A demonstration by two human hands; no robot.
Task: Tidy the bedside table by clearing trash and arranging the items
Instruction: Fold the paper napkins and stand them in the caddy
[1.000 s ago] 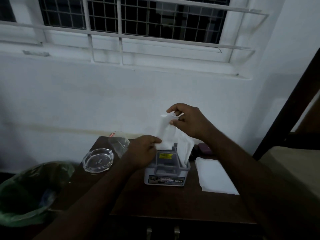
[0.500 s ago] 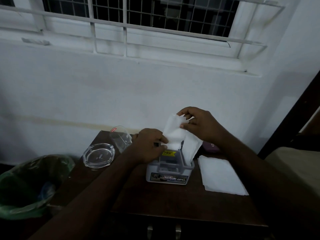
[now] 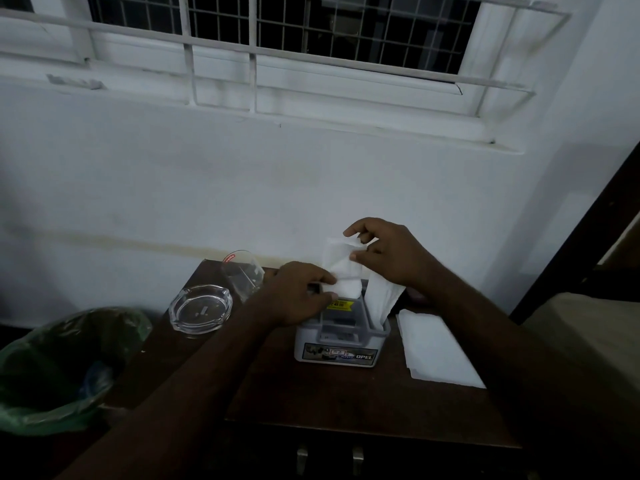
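A dim room, seen from a camera on a person's head looking down at a dark wooden bedside table (image 3: 346, 403) set against a white wall under a barred window. To the left of the table, on the floor, stands a bin lined with a green bag (image 3: 65, 368); something pale and crumpled lies inside it, so some trash appears to have gone in already.

On the right part of the tabletop lies a flat stack of white paper napkins (image 3: 436, 348), squared up but not put away. At the middle stands a grey napkin holder (image 3: 341, 337) with a printed label on its front. One napkin already stands in its right-hand slot.

The person's left hand (image 3: 298, 296) hovers over the left side of the holder, thumb and fingers pinching the lower edge of a folded white napkin (image 3: 341, 268). The right hand (image 3: 388, 251) is above and to the right, thumb and forefinger pinching the napkin's top edge, the other fingers curled. The napkin is held upright just above the holder, not yet seated in it.

At the back left sit a clear glass ashtray (image 3: 201, 308) and, just behind it, a clear drinking glass (image 3: 244, 275) tilted or lying on its side (hard to tell which in this light).

Judged from this, the tidying is partway: napkins are being loaded, the flat stack remains, and the glass may need standing upright.
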